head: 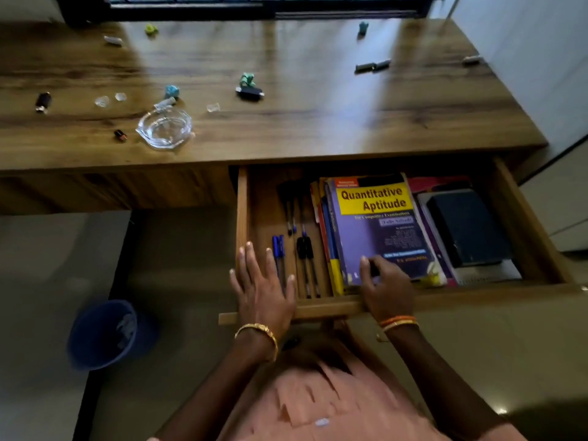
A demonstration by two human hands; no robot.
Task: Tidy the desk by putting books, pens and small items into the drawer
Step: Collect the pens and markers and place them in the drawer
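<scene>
While the right hand (383, 283) pinches a small dark item over the purple book (378, 230) in the drawer (537, 224), left fingers (254, 265) splayed empty, pens (294, 249) could get jostled; small clutter remains on the worktop (302, 116).

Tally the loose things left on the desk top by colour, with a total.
Clear: 7 (glass ashtray, plus six small clear bits, e.g.)
Black or dark: 5, e.g.
Teal or blue-green: 3, e.g.
Yellow-green: 1
Total: 16. All are small and blurred, so the count is approximate.
</scene>
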